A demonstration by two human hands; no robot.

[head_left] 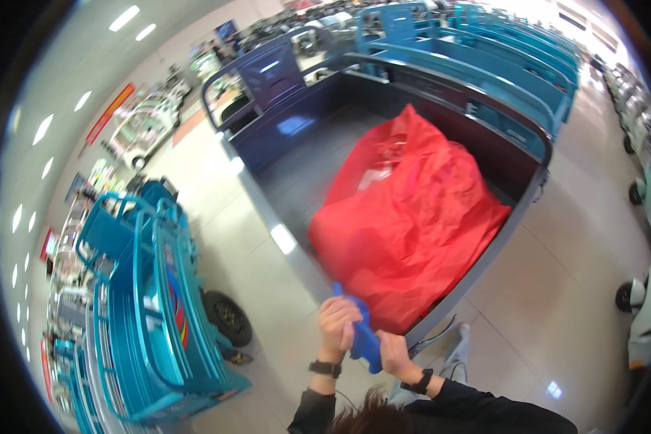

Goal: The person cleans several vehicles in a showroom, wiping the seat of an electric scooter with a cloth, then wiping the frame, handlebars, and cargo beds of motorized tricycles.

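A blue piece, probably cloth [366, 338], is stretched between my two hands at the near end of a dark cargo bed [307, 148]. My left hand [339, 322] is closed around its upper left part. Lower and to the right, my right hand [396, 354] is closed on its other end. Just beyond my hands, a large crumpled red sheet [419, 224] lies heaped in the bed and reaches its near rim. Slight blur keeps the blue piece's exact kind from showing.
A teal cargo tricycle [148, 289] stands at the left, its black wheel [226, 318] toward me. More teal cargo beds [477, 61] line up at the far right. Scooters [647, 311] stand along the right edge. Pale tiled floor [557, 289] runs around the cargo bed.
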